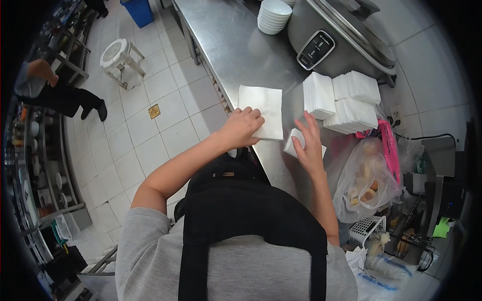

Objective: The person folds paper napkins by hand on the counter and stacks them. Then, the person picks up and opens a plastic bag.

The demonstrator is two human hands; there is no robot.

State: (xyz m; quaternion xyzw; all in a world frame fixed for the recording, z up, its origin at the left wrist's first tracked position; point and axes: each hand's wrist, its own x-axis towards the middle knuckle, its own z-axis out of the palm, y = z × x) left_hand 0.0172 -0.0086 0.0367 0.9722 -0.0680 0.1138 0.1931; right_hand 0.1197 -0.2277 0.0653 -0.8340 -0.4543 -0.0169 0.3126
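A white paper napkin [271, 108], partly unfolded into a rectangle, lies near the front edge of the steel counter. My left hand [244, 126] is closed over its lower left edge, with the fingers curled onto the paper. To the right, my right hand [310, 145] rests over a small folded napkin [289, 146]. Its fingers are stretched out, with the thumb held apart from them. Part of that folded napkin is hidden beneath the palm. Just beyond my right hand stand stacks of folded napkins [318, 95].
A large grey cooker [331, 35] and stacked white bowls [273, 17] stand farther along the steel counter [216, 30]. A plastic bag [364, 180] with bread-like pieces sits at right. A white stool [118, 55] and another person [55, 93] are on the left.
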